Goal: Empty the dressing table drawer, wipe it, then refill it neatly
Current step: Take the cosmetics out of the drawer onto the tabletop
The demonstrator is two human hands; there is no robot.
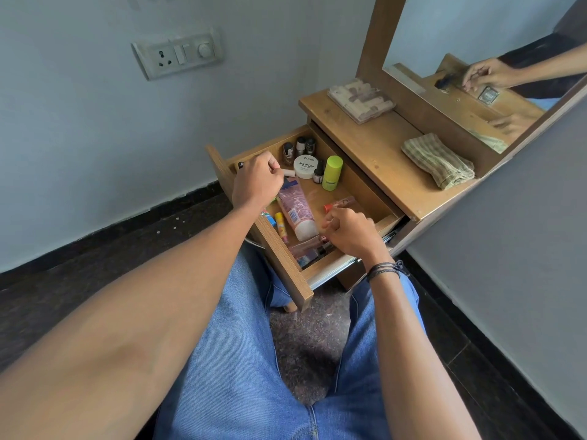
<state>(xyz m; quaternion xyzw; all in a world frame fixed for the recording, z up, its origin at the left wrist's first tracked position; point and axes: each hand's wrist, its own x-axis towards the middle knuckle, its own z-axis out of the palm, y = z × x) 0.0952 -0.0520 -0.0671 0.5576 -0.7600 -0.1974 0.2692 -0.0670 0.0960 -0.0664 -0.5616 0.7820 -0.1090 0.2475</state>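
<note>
The wooden drawer [279, 249] of the dressing table stands pulled out over my lap. Inside are a pink tube [297, 211], a white nail polish remover tub [304, 166], a green bottle [332, 173], three small polish bottles [300, 147], a red-capped gloss tube [340, 203] and several small sticks. My left hand [257, 182] is curled at the drawer's far left corner around a slim black-capped stick [240, 165]. My right hand [349, 231] hovers with bent fingers over clear tubes [309, 247] at the near right; whether it holds one is hidden.
On the tabletop [381, 154] lie a folded striped cloth [438, 160] and a clear case of lipsticks [360, 98]. A mirror [476, 58] stands behind. A wall socket [178, 55] is to the left. My knees in jeans sit under the drawer.
</note>
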